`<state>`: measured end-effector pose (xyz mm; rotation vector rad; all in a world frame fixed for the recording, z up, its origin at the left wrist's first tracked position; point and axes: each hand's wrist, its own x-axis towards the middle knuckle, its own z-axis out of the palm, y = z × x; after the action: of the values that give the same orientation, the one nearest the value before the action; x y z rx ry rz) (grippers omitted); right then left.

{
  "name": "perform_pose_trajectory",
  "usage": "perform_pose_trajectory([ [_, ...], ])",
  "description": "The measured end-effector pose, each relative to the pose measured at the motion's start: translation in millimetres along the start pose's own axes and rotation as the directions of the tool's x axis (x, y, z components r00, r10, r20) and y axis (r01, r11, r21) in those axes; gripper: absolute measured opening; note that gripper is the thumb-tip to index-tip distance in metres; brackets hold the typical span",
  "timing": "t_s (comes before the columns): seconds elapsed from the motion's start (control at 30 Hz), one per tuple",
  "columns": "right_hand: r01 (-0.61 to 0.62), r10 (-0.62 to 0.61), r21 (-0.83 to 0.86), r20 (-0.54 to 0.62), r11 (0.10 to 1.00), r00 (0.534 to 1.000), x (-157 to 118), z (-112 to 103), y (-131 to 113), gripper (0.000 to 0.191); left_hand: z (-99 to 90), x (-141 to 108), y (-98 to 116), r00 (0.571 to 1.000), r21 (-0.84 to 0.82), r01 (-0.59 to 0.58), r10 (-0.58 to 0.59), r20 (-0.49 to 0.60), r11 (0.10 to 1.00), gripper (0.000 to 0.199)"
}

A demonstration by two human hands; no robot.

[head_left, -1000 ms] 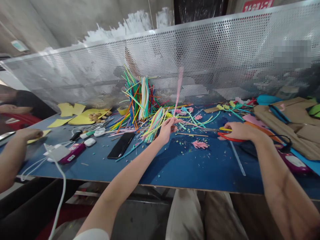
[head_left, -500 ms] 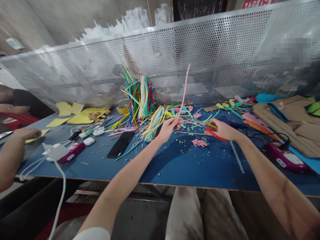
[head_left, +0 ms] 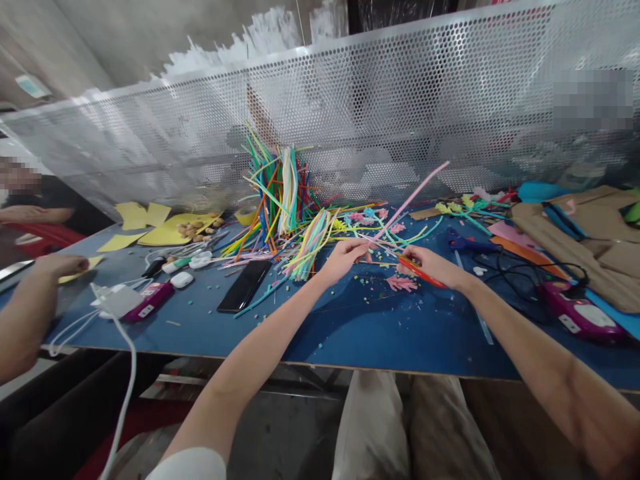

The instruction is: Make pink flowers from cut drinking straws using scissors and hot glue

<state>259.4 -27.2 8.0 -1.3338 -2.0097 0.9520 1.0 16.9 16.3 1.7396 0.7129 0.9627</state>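
Observation:
Pinched between the fingers of my left hand (head_left: 347,259) is a pink pipe cleaner (head_left: 413,198), its long end slanting up to the right. My right hand (head_left: 429,267) grips scissors (head_left: 420,271) with red-orange handles; the blades point left, close to the fingers of my left hand. Whether the blades touch the pipe cleaner I cannot tell. Just below the right hand lies a fluffy pink twisted pipe-cleaner piece (head_left: 401,284) on the blue table (head_left: 360,333). Small cut bits are scattered around both hands.
A bundle of coloured pipe cleaners (head_left: 287,193) stands behind, left of centre. A black phone (head_left: 244,285) lies left of my forearm. On the right are a blue glue gun (head_left: 470,244), a purple power strip (head_left: 583,312) and brown paper (head_left: 595,247). Another person's hand (head_left: 67,265) rests far left.
The pink pipe cleaner has tilted from nearly upright to leaning right. My right hand has brought the scissors left, up to my left hand.

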Motion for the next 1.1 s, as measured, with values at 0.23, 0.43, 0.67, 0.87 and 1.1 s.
perform_pose_trajectory([
  [0.23, 0.015, -0.012, 0.048, -0.07, 0.999, 0.997, 2, 4, -3, 0.048, -4.1, 0, 2, 0.999, -0.028, 0.052, -0.052, -0.014, 0.998, 0.035],
  [0.43, 0.027, -0.028, -0.007, -0.117, 1.0, 0.993, 6, 4, 3, 0.048, -7.2, 0, 4, 0.994, -0.057, 0.102, -0.104, -0.041, 0.993, 0.038],
  [0.67, 0.024, -0.024, -0.005, -0.116, 1.0, 0.993, 5, 5, 0, 0.046, -3.1, 1, 2, 0.996, 0.044, 0.028, -0.024, -0.084, 0.999, 0.036],
  [0.87, 0.002, 0.002, 0.049, -0.08, 0.999, 0.997, 5, 11, 3, 0.05, -2.8, 0, 2, 0.995, 0.04, 0.017, -0.013, -0.095, 0.999, 0.034],
  [1.1, -0.026, 0.029, 0.118, -0.021, 0.993, 0.999, -1, 17, -8, 0.049, -2.4, -1, 7, 0.994, 0.053, 0.031, -0.026, -0.102, 0.998, 0.036],
])
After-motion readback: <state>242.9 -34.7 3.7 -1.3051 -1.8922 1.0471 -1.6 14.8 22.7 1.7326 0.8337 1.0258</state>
